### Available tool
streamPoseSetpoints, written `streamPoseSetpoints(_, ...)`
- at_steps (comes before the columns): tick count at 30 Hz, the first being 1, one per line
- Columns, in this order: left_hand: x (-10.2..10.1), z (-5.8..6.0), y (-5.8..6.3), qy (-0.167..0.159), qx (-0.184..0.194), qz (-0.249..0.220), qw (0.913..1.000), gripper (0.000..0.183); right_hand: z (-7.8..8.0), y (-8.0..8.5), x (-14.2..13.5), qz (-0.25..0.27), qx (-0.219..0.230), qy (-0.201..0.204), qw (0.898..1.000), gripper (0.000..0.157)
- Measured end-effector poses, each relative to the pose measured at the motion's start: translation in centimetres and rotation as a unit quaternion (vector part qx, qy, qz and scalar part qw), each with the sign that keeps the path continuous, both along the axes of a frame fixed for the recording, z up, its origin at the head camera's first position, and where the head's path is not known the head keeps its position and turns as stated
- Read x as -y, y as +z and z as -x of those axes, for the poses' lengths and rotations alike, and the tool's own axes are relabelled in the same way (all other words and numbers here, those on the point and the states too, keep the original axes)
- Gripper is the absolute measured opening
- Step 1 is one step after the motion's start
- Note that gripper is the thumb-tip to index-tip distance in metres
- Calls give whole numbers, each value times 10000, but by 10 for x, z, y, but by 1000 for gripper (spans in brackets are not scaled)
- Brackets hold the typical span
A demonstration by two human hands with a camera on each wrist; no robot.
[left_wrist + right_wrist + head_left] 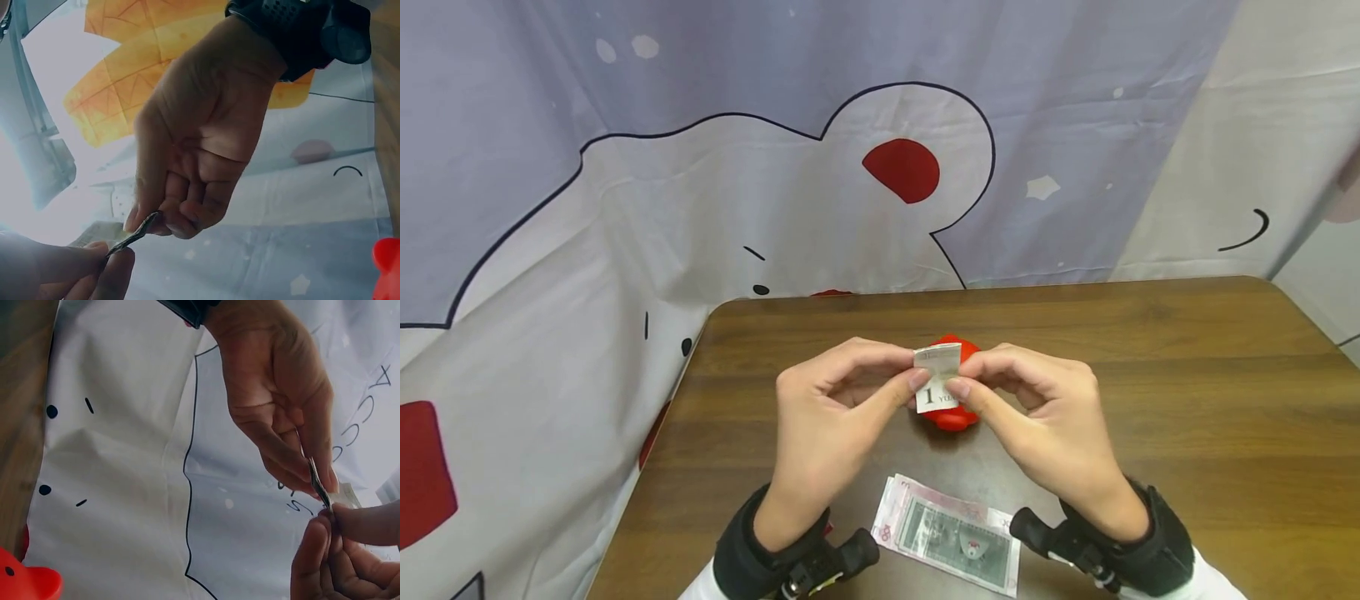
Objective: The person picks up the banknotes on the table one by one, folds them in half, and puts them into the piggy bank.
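A small folded banknote [937, 379] printed with "1 YUAN" is held up between both hands over the table. My left hand [831, 417] pinches its left edge between thumb and index finger. On the right edge, my right hand [1037, 412] grips it the same way. In the left wrist view the note [132, 236] appears edge-on as a thin folded strip between the fingertips; the right wrist view likewise shows the note [320, 484] from its edge. Behind the note in the head view sits a red toy duck [953, 419], partly hidden by it.
Several pink-edged banknotes [955, 537] lie in an overlapping pile on the wooden table [1187, 433], near the front between the wrists. A printed cloth [700, 208] hangs along the table's back and left side. Both wrists wear black bands with cameras.
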State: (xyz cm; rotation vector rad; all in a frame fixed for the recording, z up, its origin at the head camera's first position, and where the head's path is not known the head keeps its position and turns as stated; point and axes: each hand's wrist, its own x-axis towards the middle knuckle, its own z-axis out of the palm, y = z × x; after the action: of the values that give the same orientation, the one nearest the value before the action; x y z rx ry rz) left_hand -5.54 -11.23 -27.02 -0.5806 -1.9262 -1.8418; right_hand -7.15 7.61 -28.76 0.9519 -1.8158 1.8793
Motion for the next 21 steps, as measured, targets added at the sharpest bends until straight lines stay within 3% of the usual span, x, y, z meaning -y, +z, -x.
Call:
streamPoseSetpoints(4,-1,1,-1,40,-84,-53,9999,17,1,-1,1,-7,-155,-29,9999,21)
streamPoseSetpoints(10,0,1,-1,178,-124,-177,9996,17,-1,0,2,-297,-42,-198,9994,23)
streamPoseSetpoints(14,0,1,-1,181,-50,-264,9995,16,0,0,6,-233,-666,-510,9962,21)
streamPoseSetpoints(17,-2,1,-2,255,-78,-320,9991,15,3,0,10,-253,-1647,-1173,9790,15)
streamPoseSetpoints(21,-3,1,-3,361,-220,-378,9984,15,7,-2,17,-187,-2929,-1999,9348,13)
